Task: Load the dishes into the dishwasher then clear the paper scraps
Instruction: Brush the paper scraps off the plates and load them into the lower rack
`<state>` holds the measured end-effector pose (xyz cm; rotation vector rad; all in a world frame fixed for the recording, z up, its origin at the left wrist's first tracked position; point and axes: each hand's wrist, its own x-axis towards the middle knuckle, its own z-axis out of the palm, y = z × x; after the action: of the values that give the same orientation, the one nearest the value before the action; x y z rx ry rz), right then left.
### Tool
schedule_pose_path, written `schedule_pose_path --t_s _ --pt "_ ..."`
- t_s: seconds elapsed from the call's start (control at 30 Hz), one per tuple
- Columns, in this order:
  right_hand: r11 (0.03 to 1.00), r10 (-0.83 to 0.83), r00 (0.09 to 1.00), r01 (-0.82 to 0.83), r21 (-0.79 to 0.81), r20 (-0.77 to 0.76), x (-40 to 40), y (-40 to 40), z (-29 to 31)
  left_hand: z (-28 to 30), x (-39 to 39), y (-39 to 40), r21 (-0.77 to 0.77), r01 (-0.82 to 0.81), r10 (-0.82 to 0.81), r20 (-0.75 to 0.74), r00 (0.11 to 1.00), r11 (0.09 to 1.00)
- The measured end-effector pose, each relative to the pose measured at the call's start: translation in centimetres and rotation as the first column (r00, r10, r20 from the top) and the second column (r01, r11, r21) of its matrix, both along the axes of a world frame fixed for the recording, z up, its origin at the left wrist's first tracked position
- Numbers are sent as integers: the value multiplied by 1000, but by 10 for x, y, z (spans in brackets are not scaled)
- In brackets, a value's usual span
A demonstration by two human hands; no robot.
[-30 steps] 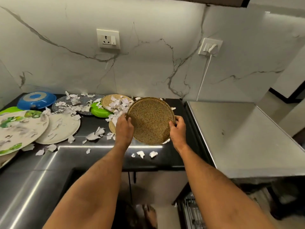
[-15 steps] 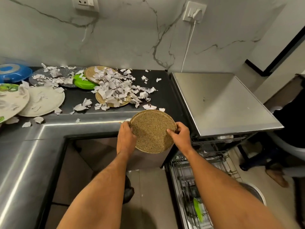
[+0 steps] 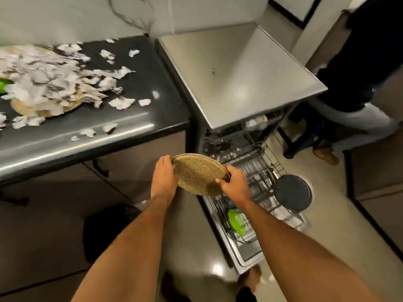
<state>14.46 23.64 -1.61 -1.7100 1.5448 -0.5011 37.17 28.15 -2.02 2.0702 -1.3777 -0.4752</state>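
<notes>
I hold a round speckled tan plate [image 3: 197, 173] tilted between both hands, below the counter edge and over the left side of the pulled-out dishwasher rack [image 3: 263, 171]. My left hand [image 3: 164, 175] grips its left rim, my right hand [image 3: 235, 185] its right rim. In the rack a green plate [image 3: 236, 222] stands on edge, and a dark round plate [image 3: 293, 192] sits at the right side. White paper scraps [image 3: 54, 81] lie heaped on the black counter [image 3: 141, 83], covering another tan plate [image 3: 45, 110].
The dishwasher's steel top [image 3: 235, 73] is right of the counter, its door open onto the floor. A seated person [image 3: 353, 88] is at the far right beside it. My foot [image 3: 250, 277] stands by the door's front edge. Cabinet fronts [image 3: 65, 203] run under the counter.
Both hands have carried the tan plate down from the counter edge and rightward to the open dishwasher rack. My view has swung right and down, leaving most counter dishes out of sight.
</notes>
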Motion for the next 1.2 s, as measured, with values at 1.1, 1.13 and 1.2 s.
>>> schedule_pose_path --t_s 1.1,1.13,1.2 --pt "713 -698 709 701 13 103 -468 -91 -308 -277 -513 -267 215 600 -614 -2 789 770" --pt "710 -702 707 704 10 87 -471 -97 -315 -282 -518 -272 196 605 -619 11 785 772" --pt "711 -703 708 703 23 75 -474 -104 -326 -290 -523 -279 187 606 -622 32 783 773"
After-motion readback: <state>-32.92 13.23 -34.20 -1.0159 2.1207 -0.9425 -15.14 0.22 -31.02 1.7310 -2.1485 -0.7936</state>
